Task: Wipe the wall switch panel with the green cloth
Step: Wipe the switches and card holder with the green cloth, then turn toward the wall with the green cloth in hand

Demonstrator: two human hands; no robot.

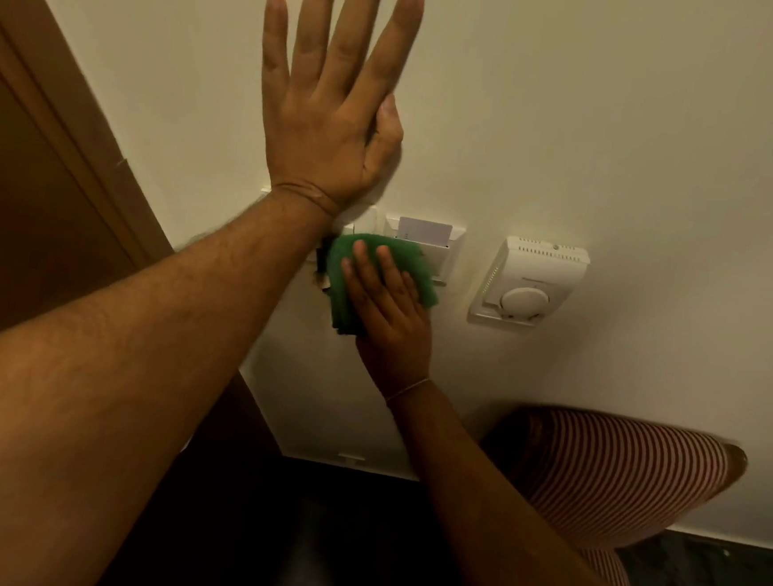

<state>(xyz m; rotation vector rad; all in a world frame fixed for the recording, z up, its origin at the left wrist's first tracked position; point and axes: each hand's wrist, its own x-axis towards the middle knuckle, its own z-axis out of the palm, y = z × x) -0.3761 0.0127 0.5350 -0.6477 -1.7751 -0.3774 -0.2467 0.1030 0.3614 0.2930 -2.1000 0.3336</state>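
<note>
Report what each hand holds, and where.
Right hand presses the green cloth by its middle against the switch panel with straight fingers, no curled grip. Left hand, flat on the wall, holds nothing.

Two hands: left hand (328, 121), right hand (388, 311); one green cloth (338, 266), one wall switch panel (453, 241), one key card (424, 228), one thermostat (531, 281), one chair (615, 472).

Cream wall (621, 103) in dim warm light, brown wooden door frame (64, 128) at left, white thermostat (531, 281), striped upholstered chair (615, 472) below, dark floor (699, 581).
</note>
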